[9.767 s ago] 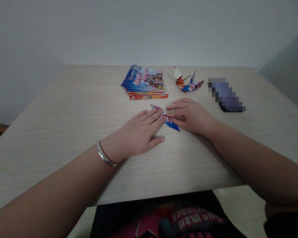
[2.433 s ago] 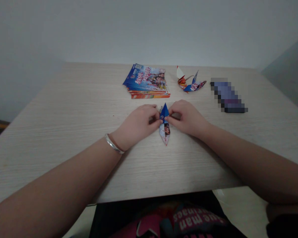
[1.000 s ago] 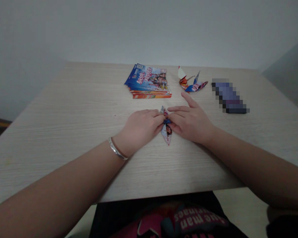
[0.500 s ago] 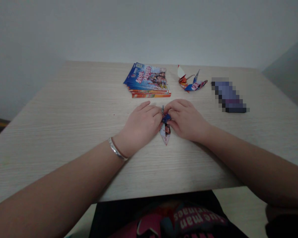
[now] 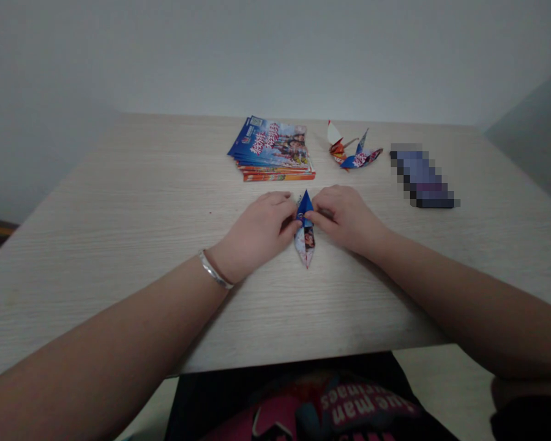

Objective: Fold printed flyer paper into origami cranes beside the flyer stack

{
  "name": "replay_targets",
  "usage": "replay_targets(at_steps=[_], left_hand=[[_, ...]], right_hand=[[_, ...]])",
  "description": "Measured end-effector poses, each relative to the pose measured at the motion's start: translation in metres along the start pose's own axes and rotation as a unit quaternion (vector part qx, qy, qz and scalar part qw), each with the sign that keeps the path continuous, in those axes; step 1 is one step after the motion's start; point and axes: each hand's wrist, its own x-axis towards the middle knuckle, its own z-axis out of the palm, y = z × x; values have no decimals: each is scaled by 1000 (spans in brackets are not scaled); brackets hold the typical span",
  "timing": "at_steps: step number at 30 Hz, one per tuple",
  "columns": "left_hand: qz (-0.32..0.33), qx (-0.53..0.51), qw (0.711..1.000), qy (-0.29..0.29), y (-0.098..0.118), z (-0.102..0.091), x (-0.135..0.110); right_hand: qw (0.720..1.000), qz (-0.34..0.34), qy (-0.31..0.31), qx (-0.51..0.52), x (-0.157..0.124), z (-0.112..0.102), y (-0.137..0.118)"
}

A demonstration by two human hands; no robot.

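Note:
A narrow folded paper piece (image 5: 305, 242), blue at its far tip and printed pale near me, lies on the light wooden table (image 5: 133, 208). My left hand (image 5: 257, 236), with a silver bracelet on the wrist, pinches its left side with curled fingers. My right hand (image 5: 344, 217) pinches the right side the same way. Both hands meet at the blue upper part, which stands up as a small point between the fingertips.
A stack of colourful printed sheets (image 5: 272, 150) lies farther back. Two finished folded paper birds (image 5: 351, 153) sit to its right. A dark flat object, pixelated (image 5: 423, 179), lies at the far right. The table's near edge is close to my lap.
Since half a second ago the blue flap has come up from a flattened fold into a raised point between my fingertips. Both hands have stayed on the paper and barely shifted.

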Motion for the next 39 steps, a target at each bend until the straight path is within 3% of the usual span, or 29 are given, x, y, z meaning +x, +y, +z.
replay_targets(at_steps=[7, 15, 21, 34, 39], left_hand=[[-106, -109, 987, 55, 3, 1, -5], [-61, -41, 997, 33, 4, -2, -3], [-17, -21, 999, 35, 0, -2, -4], [43, 9, 999, 18, -5, 2, -4], [47, 33, 998, -2, -3, -1, -3]], right_hand=[[996, 57, 46, 49, 2, 5, 1], [981, 123, 70, 131, 5, 5, 1], [987, 83, 68, 122, 4, 4, 1], [995, 68, 50, 45, -6, 0, -9], [989, 101, 79, 79, -5, 2, -6]])
